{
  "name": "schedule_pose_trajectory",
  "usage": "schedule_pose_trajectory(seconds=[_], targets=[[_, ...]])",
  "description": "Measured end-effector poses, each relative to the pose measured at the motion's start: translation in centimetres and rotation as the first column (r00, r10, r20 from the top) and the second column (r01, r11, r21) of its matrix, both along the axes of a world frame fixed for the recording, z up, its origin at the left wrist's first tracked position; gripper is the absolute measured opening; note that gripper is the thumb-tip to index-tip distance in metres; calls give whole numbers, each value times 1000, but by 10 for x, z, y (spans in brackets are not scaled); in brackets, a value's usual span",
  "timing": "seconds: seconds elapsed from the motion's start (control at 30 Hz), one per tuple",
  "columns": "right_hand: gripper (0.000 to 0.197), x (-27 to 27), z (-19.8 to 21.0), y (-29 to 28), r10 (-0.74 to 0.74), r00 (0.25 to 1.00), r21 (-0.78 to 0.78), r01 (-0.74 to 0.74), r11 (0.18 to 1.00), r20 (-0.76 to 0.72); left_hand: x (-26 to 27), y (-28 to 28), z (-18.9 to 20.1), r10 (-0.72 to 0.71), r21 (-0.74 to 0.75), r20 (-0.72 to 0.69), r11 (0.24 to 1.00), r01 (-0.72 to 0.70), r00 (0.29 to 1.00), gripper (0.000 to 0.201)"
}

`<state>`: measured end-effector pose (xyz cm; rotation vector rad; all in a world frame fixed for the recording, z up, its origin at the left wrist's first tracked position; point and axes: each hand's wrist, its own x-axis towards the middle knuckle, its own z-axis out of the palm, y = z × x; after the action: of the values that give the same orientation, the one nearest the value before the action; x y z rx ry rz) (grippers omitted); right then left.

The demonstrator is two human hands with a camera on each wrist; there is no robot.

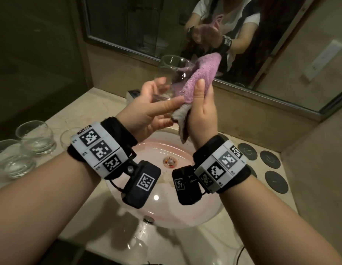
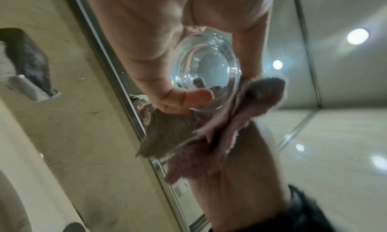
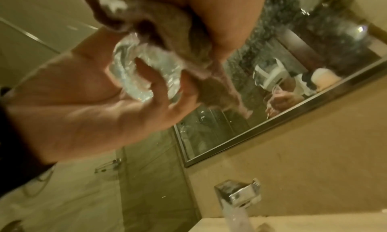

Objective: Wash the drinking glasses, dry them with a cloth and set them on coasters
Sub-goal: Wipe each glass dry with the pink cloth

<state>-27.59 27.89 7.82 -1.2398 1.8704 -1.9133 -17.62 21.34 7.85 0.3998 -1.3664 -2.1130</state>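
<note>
Over the sink, my left hand (image 1: pixel 166 92) grips a clear drinking glass (image 1: pixel 171 73) by its base, tilted with the mouth facing away. My right hand (image 1: pixel 200 96) holds a pink cloth (image 1: pixel 197 75), thumb on top, with part of the cloth pushed into the glass. The left wrist view looks up at the glass base (image 2: pixel 209 73) with my thumb across it and the cloth (image 2: pixel 230 119) hanging beside it. In the right wrist view the cloth (image 3: pixel 167 20) is bunched against the glass (image 3: pixel 142 73). Three dark round coasters (image 1: pixel 270 159) lie on the counter to the right.
More glasses stand on the counter at the left (image 1: pixel 35 137), (image 1: pixel 11 159). The pink basin (image 1: pixel 166 213) with its drain (image 1: pixel 169 161) lies under my wrists. A chrome tap (image 3: pixel 238 194) sits behind it. A framed mirror (image 1: pixel 128 25) covers the wall ahead.
</note>
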Motion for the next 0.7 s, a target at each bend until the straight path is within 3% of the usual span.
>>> schedule_pose_trajectory(seconds=[0.13,0.23,0.33,0.4,0.47,0.5,0.53,0.6,0.63,0.7], targets=[[32,-20,7,4,30,999,165,-26,986,-21,13,-8,-6,-34,59,28,998,33,999,46],[18,-35,20,10,9,997,124,1,992,-75,21,-12,-9,-60,26,94,998,58,994,53],[15,-40,34,13,43,892,152,29,988,-450,25,-13,-12,-47,-1,135,999,47,990,61],[9,-38,43,16,144,847,253,-11,967,-512,26,-14,-14,-29,11,142,1000,28,989,65],[9,-35,51,21,305,842,390,-125,913,-446,26,-14,-13,-15,49,129,999,9,992,53],[5,-34,55,25,412,847,437,-248,865,-335,27,-14,-12,-5,72,116,997,-4,993,44],[11,-35,58,29,510,840,441,-393,807,-184,27,-15,-12,3,101,100,995,-13,995,37],[40,-42,63,36,648,758,342,-631,696,79,30,-18,-11,-1,164,59,986,-9,998,32],[48,-47,64,39,689,714,312,-688,656,126,32,-21,-11,-3,179,52,984,-6,999,33],[52,-49,63,41,715,696,384,-680,624,70,35,-22,-10,-1,180,67,984,-11,998,37]])
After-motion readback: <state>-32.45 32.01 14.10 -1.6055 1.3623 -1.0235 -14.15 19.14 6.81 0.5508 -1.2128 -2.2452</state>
